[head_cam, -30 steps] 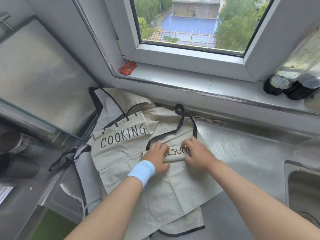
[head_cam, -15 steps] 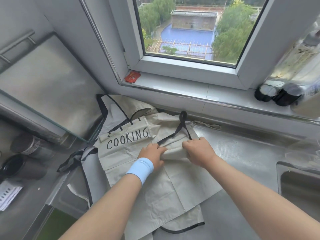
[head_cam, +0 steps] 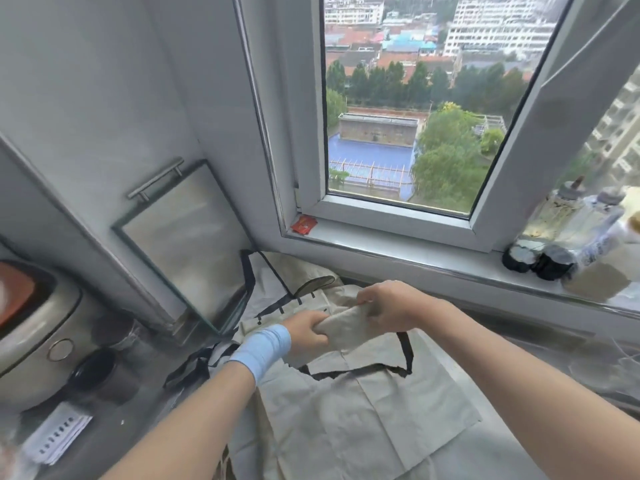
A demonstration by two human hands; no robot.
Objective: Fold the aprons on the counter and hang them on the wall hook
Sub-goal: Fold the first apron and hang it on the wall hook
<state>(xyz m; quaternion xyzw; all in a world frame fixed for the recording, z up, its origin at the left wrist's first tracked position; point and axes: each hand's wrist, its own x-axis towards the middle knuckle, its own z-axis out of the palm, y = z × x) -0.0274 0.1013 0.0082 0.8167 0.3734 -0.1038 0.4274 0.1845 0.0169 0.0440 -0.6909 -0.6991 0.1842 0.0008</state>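
A beige apron (head_cam: 363, 410) with black trim hangs from both of my hands above the steel counter, its black neck strap (head_cam: 405, 351) drooping below them. My left hand (head_cam: 306, 332), with a blue wristband on the wrist, grips the left end of the bunched top edge. My right hand (head_cam: 391, 303) grips the right end. A second beige apron (head_cam: 294, 285) with black trim lies on the counter behind my hands, mostly hidden. No wall hook is in view.
A glass panel with a metal handle (head_cam: 183, 251) leans against the left wall. A rice cooker (head_cam: 34, 327) and dark jars (head_cam: 93, 372) stand at the left. Bottles (head_cam: 561, 244) and a red packet (head_cam: 304, 224) sit on the window sill. The steel counter (head_cam: 512, 368) extends right.
Both hands closed on the top edge of the front apron and lifted it off the counter. My view tilted upward, showing more of the window and wall.
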